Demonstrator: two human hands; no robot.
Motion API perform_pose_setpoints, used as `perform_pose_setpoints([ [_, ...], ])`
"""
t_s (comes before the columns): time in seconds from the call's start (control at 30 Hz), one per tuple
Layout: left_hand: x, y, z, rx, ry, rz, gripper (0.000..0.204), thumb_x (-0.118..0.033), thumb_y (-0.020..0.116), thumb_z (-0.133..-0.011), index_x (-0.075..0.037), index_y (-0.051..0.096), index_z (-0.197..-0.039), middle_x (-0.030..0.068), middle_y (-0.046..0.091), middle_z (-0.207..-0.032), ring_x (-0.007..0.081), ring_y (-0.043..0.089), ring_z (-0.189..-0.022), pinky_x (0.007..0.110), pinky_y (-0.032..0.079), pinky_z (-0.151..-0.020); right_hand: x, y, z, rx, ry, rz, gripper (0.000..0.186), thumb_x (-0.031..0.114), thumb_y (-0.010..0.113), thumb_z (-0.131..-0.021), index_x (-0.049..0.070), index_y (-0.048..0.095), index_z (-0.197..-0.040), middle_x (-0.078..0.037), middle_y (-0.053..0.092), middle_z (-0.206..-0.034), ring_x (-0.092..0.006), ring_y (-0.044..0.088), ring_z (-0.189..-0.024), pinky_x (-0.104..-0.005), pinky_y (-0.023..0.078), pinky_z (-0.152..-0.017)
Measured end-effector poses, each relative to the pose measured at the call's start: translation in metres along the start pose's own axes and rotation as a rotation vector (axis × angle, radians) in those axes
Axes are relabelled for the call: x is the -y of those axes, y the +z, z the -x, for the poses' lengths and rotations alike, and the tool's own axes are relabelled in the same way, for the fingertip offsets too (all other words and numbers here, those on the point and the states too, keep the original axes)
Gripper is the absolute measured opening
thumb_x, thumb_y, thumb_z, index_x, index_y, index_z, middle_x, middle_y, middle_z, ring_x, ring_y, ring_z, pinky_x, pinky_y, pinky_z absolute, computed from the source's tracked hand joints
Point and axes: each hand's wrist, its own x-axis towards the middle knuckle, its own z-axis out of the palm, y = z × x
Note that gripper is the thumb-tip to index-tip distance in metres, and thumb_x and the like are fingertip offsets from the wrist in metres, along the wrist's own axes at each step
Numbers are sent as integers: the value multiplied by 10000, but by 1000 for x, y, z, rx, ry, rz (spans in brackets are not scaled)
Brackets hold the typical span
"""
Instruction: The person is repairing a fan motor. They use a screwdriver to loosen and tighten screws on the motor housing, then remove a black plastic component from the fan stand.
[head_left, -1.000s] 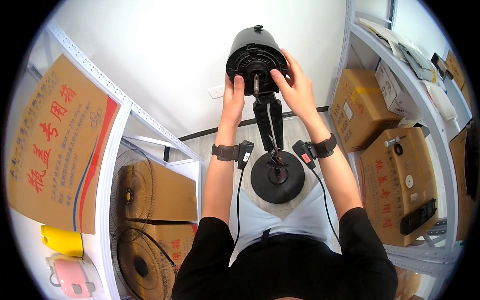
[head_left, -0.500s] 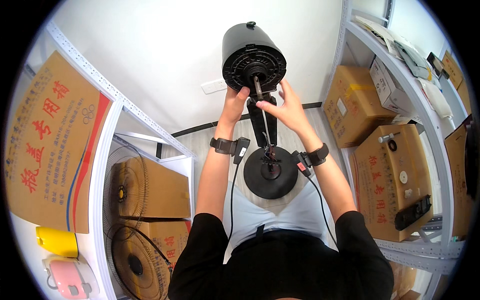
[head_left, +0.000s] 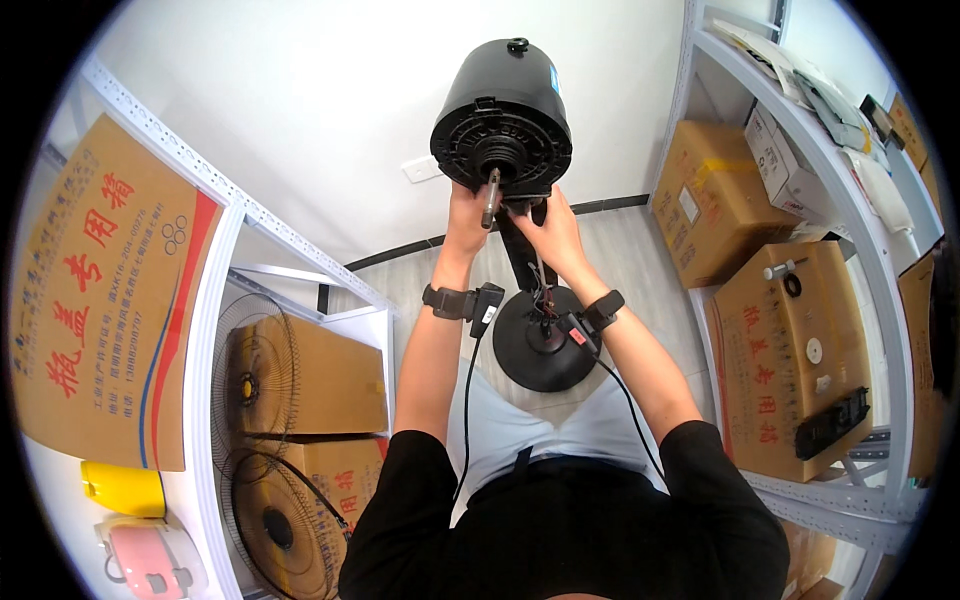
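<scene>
A black electric fan motor head [head_left: 503, 95] stands in front of me on its stand, its bare metal shaft [head_left: 491, 198] pointing toward me and down. My left hand [head_left: 466, 225] is wrapped against the left underside of the housing, most of its fingers hidden behind it. Just below the motor, my right hand [head_left: 552, 235] grips around the neck joint, its thumb near the stand's top. The dark fan stand post [head_left: 519, 255] runs down to a round black base [head_left: 545, 362] on the floor. Thin loose wires [head_left: 543, 298] hang beside the post.
Two wire fan grilles [head_left: 250, 385] lean against cardboard boxes [head_left: 318, 375] on the left shelf. On the right, a carton [head_left: 745, 375] carries small fan parts and a long black plastic piece [head_left: 832, 423]. A white wall with a socket [head_left: 421, 169] stands behind the fan.
The motor head has turned, its shaft swinging to the left and downward. My right hand has moved in under the housing, its fingers closing from a spread pose.
</scene>
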Motion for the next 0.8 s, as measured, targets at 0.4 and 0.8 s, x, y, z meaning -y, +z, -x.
perform_pose_setpoints([
  [0.4, -19, 52, -4, -168, 43, -201, 496, -140, 801, -836, 5, 536, -1230, 76, 628, -1138, 164, 605, -1021, 302, 507, -895, -21, 15, 19, -103, 133, -100, 766, 266, 807, -795, 24, 384, -1386, -239, 638, -1161, -372, 638, -1079, -428, 499, -904],
  [0.8, 19, 73, -51, -284, 107, -256, 742, -232, 765, -889, -35, 290, -1423, 92, 517, -1263, 160, 542, -1089, 305, 471, -935, -51, 7, -26, -56, 182, -129, 417, 208, 717, -904, 55, 458, -1193, -233, 672, -1040, -407, 668, -996, -441, 510, -819],
])
